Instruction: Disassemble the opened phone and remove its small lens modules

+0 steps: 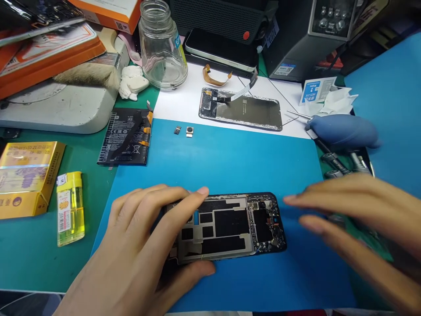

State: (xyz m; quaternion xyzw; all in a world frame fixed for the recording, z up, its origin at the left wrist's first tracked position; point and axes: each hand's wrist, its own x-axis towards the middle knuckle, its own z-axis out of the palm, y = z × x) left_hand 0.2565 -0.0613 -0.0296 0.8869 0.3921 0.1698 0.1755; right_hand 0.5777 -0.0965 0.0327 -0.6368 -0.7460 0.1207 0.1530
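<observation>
A phone frame [230,224] with its circuit board bared at the right end lies on the blue mat. Across its left end, my left hand [148,237] grips it by the two long edges, thumb below and fingers above, hiding that end. My right hand [355,219] hovers off the frame's right end, slightly blurred, thumb and fingers apart with nothing between them. Two small camera modules [190,131] sit on the mat beyond the frame. A black phone battery [126,137] with orange flex strips lies to their left.
A detached phone screen [250,109] rests on white paper behind, near an orange flex cable [215,78] and a glass jar [161,48]. At right are a blue air blower [345,131] and screwdrivers [335,162]. A yellow lighter [70,208] and gold box [29,177] lie left.
</observation>
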